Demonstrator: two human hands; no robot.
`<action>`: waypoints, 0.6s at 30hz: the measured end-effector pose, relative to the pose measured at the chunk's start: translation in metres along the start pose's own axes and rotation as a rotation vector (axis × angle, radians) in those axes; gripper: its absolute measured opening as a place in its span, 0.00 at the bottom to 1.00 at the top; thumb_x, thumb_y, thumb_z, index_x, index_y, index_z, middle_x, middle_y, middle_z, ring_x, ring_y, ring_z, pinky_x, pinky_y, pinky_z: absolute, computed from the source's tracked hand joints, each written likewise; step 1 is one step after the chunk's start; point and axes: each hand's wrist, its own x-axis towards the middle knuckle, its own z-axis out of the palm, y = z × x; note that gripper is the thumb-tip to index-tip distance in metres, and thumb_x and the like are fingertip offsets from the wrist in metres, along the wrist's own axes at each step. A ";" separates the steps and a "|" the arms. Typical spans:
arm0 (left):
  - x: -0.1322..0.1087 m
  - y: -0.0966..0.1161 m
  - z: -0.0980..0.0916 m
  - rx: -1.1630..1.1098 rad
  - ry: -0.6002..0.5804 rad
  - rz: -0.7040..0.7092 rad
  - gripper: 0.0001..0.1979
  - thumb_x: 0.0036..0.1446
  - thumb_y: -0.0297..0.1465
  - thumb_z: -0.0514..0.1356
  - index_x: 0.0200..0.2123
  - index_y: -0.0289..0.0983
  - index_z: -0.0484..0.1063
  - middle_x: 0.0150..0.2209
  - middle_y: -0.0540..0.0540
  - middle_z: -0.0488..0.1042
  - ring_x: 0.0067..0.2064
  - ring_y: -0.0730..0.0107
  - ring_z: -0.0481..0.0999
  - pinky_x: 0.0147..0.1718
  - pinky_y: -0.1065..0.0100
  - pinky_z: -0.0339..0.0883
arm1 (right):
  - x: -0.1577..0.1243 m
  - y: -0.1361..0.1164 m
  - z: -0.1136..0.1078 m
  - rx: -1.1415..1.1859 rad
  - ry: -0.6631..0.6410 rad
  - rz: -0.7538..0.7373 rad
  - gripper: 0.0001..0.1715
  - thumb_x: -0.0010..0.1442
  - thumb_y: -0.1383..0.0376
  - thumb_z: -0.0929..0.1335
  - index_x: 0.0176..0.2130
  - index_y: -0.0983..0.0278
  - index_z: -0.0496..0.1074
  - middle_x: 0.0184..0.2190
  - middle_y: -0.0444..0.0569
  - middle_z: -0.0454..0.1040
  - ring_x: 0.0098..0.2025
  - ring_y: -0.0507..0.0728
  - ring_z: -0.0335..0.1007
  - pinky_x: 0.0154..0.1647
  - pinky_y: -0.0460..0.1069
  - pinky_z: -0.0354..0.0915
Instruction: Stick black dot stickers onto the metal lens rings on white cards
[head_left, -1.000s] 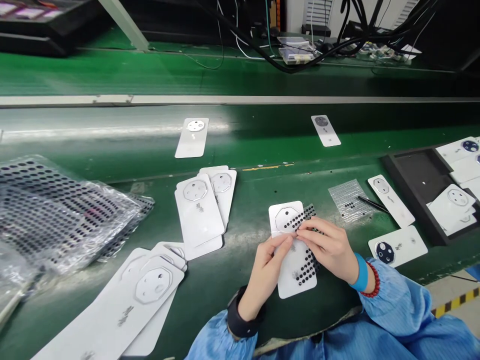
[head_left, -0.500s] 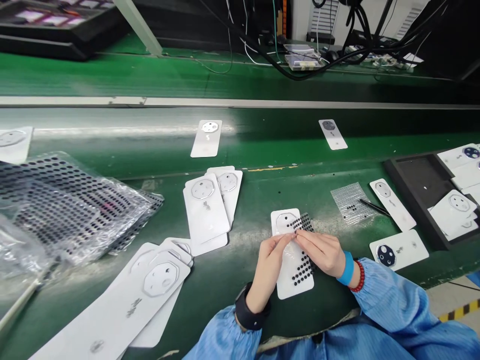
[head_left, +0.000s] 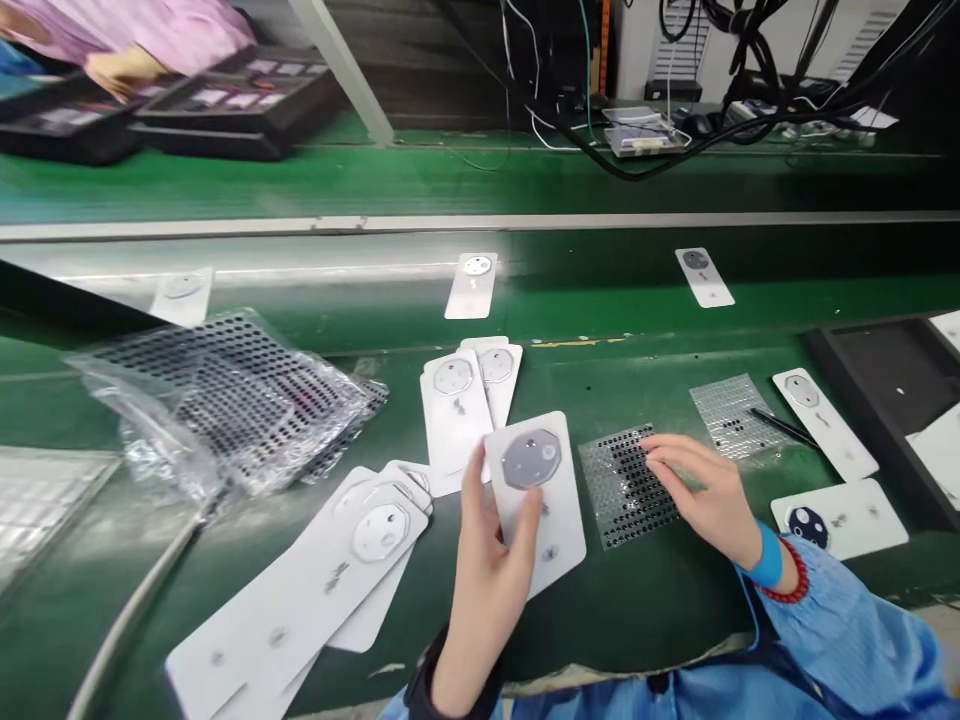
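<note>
My left hand (head_left: 484, 575) grips a white phone-back panel (head_left: 559, 510) with a grey octagonal camera area, thumb on its face and fingers behind. The panel is raised and tilted above the green table. To its right lies a clear sheet of black dots (head_left: 630, 490). My right hand (head_left: 705, 495) is closed in a pinch at that sheet's upper right corner. Left of the held panel, more white panels (head_left: 454, 430) lie in an overlapping pile. Another fanned pile (head_left: 315, 590) of panels sits at the lower left.
Bagged dot sheets (head_left: 247, 400) lie at left beside a pale hose (head_left: 135, 610). A smaller dot sheet (head_left: 731, 410) with black tweezers (head_left: 784, 427), loose panels (head_left: 825, 425) and a black tray (head_left: 862, 360) are at right. Across the belt, a person's hand (head_left: 124, 70) is near black trays.
The dot sheet has gone from on top of the panel to the table at right. My hands have parted, and my left hand has lifted the panel. The view has swung left.
</note>
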 end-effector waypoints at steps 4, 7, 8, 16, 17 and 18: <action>-0.024 0.016 0.020 -0.065 -0.202 -0.025 0.23 0.56 0.42 0.63 0.51 0.37 0.72 0.45 0.41 0.79 0.45 0.56 0.79 0.39 0.66 0.74 | 0.020 -0.042 -0.002 0.117 0.049 -0.079 0.09 0.63 0.74 0.67 0.38 0.62 0.75 0.41 0.51 0.78 0.44 0.57 0.74 0.45 0.54 0.73; -0.033 0.022 0.031 -0.101 -0.239 0.028 0.18 0.58 0.39 0.62 0.50 0.39 0.73 0.43 0.44 0.80 0.41 0.60 0.80 0.36 0.69 0.74 | 0.023 -0.053 0.001 0.077 0.104 -0.124 0.10 0.61 0.74 0.68 0.38 0.60 0.76 0.43 0.52 0.76 0.46 0.59 0.71 0.46 0.58 0.72; -0.034 0.023 0.034 -0.102 -0.246 0.054 0.17 0.59 0.38 0.61 0.50 0.40 0.73 0.42 0.44 0.80 0.39 0.61 0.80 0.35 0.70 0.73 | 0.022 -0.053 0.001 0.064 0.122 -0.115 0.10 0.61 0.74 0.68 0.38 0.60 0.77 0.43 0.52 0.75 0.47 0.60 0.70 0.46 0.59 0.71; -0.037 0.020 0.039 -0.005 -0.271 0.167 0.10 0.61 0.35 0.59 0.44 0.39 0.74 0.39 0.42 0.80 0.37 0.61 0.80 0.34 0.70 0.72 | 0.014 -0.051 -0.002 0.118 0.145 0.032 0.10 0.58 0.73 0.71 0.36 0.57 0.79 0.49 0.51 0.68 0.51 0.61 0.68 0.51 0.59 0.69; -0.037 0.019 0.039 0.005 -0.279 0.174 0.10 0.61 0.35 0.59 0.43 0.39 0.74 0.39 0.42 0.80 0.36 0.61 0.80 0.33 0.70 0.72 | 0.014 -0.051 -0.002 0.139 0.145 0.048 0.09 0.58 0.72 0.71 0.36 0.58 0.78 0.50 0.51 0.67 0.52 0.60 0.68 0.52 0.59 0.69; -0.038 0.019 0.039 0.015 -0.291 0.181 0.09 0.61 0.35 0.59 0.43 0.39 0.74 0.39 0.42 0.80 0.35 0.62 0.80 0.33 0.70 0.72 | 0.014 -0.051 -0.001 0.159 0.146 0.067 0.09 0.58 0.72 0.71 0.35 0.58 0.78 0.50 0.50 0.66 0.53 0.60 0.67 0.54 0.59 0.68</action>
